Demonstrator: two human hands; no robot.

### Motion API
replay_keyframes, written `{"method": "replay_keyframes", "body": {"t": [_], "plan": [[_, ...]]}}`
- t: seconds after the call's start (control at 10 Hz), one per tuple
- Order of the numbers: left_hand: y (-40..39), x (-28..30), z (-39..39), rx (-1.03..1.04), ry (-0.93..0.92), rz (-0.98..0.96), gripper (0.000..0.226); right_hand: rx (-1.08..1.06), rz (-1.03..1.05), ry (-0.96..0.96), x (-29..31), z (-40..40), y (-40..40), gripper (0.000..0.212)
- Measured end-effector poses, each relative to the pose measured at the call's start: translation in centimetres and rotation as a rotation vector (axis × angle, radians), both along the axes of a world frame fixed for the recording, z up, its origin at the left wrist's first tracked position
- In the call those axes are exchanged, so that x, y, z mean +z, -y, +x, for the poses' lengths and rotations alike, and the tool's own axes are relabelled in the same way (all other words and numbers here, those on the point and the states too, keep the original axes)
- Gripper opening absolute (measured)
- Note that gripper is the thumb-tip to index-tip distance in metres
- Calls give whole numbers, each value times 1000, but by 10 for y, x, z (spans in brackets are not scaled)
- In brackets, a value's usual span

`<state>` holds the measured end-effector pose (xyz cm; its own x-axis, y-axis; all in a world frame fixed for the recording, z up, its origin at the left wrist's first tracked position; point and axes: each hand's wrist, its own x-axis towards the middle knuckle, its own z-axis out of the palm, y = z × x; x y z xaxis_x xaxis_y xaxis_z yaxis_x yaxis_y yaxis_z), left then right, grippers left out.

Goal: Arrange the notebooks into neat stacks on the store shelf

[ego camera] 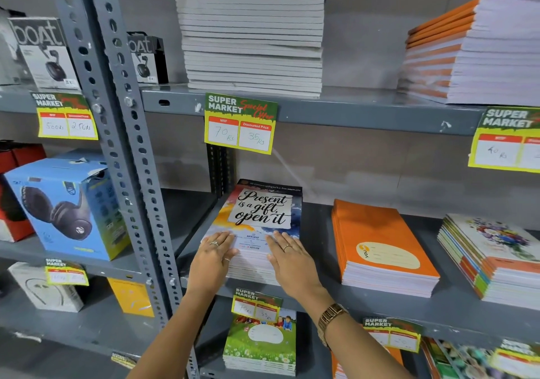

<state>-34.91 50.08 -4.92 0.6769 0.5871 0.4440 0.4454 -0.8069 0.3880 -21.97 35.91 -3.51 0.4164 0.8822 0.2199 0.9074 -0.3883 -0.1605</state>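
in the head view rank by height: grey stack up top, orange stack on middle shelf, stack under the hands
1. grey notebook stack, clearly tallest.
2-3. orange notebook stack and the "Present is a gift" stack under both hands look alike; not ranked.

Bare shelf (317,232) between the notebook stack (263,218) and orange stack (377,241); upright (131,156) blocks left.

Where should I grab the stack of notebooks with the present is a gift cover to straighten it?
Probably grip the quote-cover notebook stack by its two long side edges, from the front. It lies flat, short end at the grey metal shelf lip, sides clear; left hand and right hand rest flat on top.
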Motion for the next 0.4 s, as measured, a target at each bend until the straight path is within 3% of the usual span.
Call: {"method": "replay_keyframes", "body": {"t": [0.1,0.2,0.3,0.4], "plan": [[3,4,0,-6,-58,16,76,3,-63,21,7,0,4,54],[9,9,-2,-15,-161,-19,93,2,-88,16,10,-2,13,60],[29,10,-3,11,-174,-31,121,-52,36,101,6,0,33,71],[54,8,9,36,-142,-8,127,-99,147,174,7,4,52,58]]}}
